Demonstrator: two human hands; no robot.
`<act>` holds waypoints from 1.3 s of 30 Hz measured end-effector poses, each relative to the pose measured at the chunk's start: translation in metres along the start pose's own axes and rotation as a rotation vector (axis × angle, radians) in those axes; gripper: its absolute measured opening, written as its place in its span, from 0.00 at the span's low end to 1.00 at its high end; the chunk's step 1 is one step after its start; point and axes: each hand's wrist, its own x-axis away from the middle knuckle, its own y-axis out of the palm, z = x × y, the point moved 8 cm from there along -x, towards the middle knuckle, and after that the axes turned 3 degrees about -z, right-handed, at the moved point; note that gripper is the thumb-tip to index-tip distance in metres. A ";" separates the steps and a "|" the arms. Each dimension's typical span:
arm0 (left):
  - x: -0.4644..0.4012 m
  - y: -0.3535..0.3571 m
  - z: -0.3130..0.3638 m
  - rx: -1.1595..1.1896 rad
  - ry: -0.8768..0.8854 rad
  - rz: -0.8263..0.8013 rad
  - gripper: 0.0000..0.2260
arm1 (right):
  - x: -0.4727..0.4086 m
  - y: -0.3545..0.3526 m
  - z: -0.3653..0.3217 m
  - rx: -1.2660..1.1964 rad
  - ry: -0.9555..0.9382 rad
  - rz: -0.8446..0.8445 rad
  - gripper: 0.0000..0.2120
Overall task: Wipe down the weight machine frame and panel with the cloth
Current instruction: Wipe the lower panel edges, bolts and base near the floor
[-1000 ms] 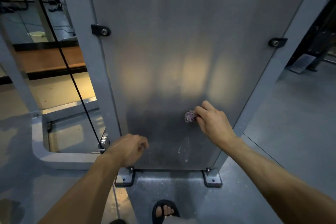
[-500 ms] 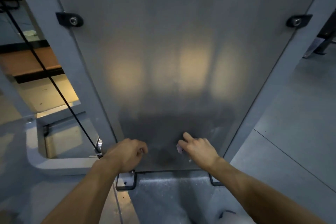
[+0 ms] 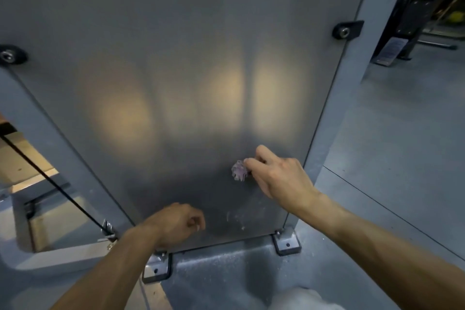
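The person is bent low in front of the weight machine, and the right hand (image 3: 281, 176) pinches a small bunched-up cloth (image 3: 239, 170) between thumb and fingertips, pressing the wad flat against the lower right part of the brushed metal panel (image 3: 201, 58). Balling the cloth that tight looks deliberate to me: it puts pressure on one spot rather than a broad sweep, which suits the whitish smears (image 3: 236, 219) showing just below, near the panel's bottom edge. The left hand (image 3: 176, 224) hangs in a loose fist close to the bottom of the panel, holding nothing I can make out; I cannot tell whether its knuckles touch the metal, but it seems parked there for balance while crouching. The grey frame upright (image 3: 352, 83) runs up the right side just beside the working hand, so it is within easy reach for a later pass. A black cable (image 3: 50, 181) slants down on the left to a clip, and bolted foot brackets (image 3: 286, 240) sit on the dusty floor below.
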 end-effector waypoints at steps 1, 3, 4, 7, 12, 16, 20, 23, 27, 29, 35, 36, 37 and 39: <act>0.001 -0.002 0.000 0.000 -0.001 0.018 0.11 | 0.003 0.004 0.000 -0.004 0.018 -0.004 0.03; 0.004 -0.005 -0.003 0.003 -0.014 0.052 0.12 | 0.014 0.025 -0.002 -0.013 0.052 -0.046 0.19; 0.004 -0.005 -0.005 0.006 -0.023 0.061 0.12 | 0.021 0.041 -0.004 -0.003 0.068 -0.106 0.24; 0.004 -0.002 -0.006 0.014 -0.025 0.061 0.11 | 0.049 0.084 -0.010 0.055 0.080 -0.286 0.28; 0.001 -0.003 0.000 0.022 -0.007 0.088 0.09 | 0.078 0.109 -0.009 -0.010 0.162 -0.450 0.23; -0.004 -0.003 0.004 0.028 0.000 0.105 0.09 | 0.064 0.082 0.001 -0.010 0.168 -0.348 0.26; -0.010 -0.001 0.008 0.031 0.001 0.096 0.10 | 0.036 0.027 0.020 -0.069 0.179 -0.123 0.16; -0.015 -0.001 0.012 0.030 0.005 0.087 0.10 | 0.025 0.002 0.033 -0.080 0.231 -0.041 0.05; -0.021 0.000 0.014 0.057 0.011 0.093 0.10 | 0.036 0.020 0.032 -0.090 0.270 -0.039 0.09; -0.023 0.001 0.016 0.058 0.024 0.097 0.10 | 0.049 0.042 0.029 -0.074 0.275 -0.086 0.16; -0.026 0.005 0.015 0.062 0.028 0.101 0.08 | 0.101 0.107 0.019 0.004 0.281 -0.364 0.30; -0.026 0.006 0.015 0.059 0.030 0.099 0.08 | 0.107 0.112 0.020 -0.001 0.303 -0.387 0.29; -0.027 0.006 0.016 0.058 0.034 0.098 0.08 | 0.110 0.113 0.021 -0.002 0.318 -0.396 0.29; -0.029 0.007 0.020 0.051 0.044 0.097 0.08 | 0.109 0.109 0.025 -0.005 0.326 -0.365 0.28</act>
